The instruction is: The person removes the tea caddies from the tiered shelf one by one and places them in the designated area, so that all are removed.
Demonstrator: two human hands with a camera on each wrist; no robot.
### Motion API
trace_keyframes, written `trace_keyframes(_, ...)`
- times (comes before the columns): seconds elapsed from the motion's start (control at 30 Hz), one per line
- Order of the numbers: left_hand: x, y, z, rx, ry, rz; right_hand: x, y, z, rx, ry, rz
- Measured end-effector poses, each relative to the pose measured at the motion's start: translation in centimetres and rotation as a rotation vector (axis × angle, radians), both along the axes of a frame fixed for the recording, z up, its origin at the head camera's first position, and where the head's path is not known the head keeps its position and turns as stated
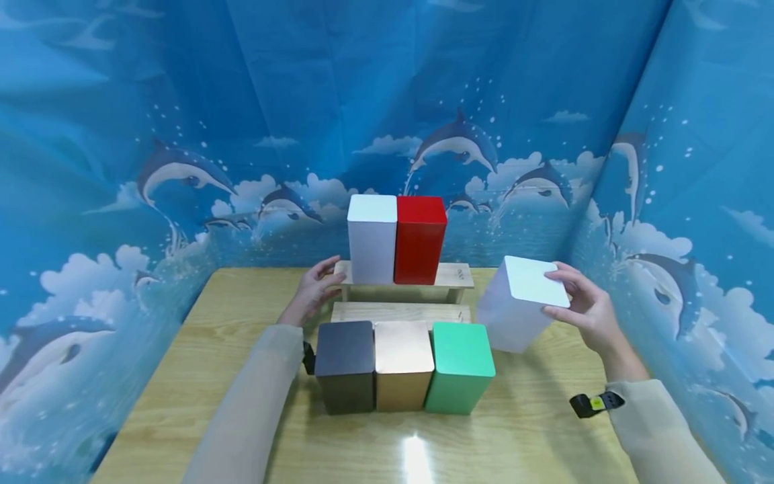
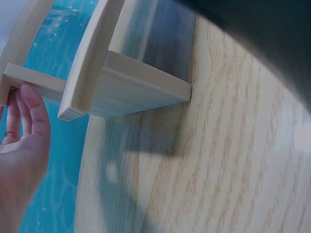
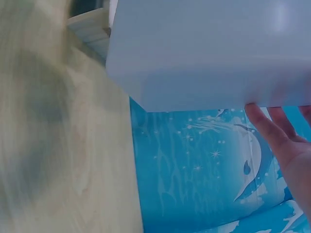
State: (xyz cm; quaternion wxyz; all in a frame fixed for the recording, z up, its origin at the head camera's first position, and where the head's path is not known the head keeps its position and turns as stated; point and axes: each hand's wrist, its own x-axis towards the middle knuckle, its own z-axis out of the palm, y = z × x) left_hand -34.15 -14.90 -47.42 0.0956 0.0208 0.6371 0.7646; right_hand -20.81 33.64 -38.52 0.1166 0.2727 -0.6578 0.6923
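My right hand grips a white box near its top, thumb on one side and fingers on the other. That box is tilted, right of a two-step wooden stand; in the right wrist view its smooth side fills the upper part. At the stand's left end, my left hand holds the upper step, with the thumb against a wooden crosspiece in the left wrist view. Another white box and a red box stand side by side on the upper step.
In front of the stand, a black box, a gold box and a green box form a row on the wooden table. Blue dolphin-print curtains enclose the table at the back and sides.
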Motion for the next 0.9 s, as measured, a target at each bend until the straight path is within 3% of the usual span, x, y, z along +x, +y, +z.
trace_keyframes(0.23,0.2,0.0,0.3,0.027,-0.015,-0.013,1.0,0.1,-1.2,0.017,0.008,0.043)
trace_keyframes(0.47,-0.2,0.1,-0.2,0.011,0.000,0.016,2.1,-0.2,-2.4,0.020,0.049,0.069)
trace_keyframes(0.9,-0.1,0.2,-0.1,0.005,-0.013,0.025,4.3,-0.3,-4.5,0.103,0.023,0.010)
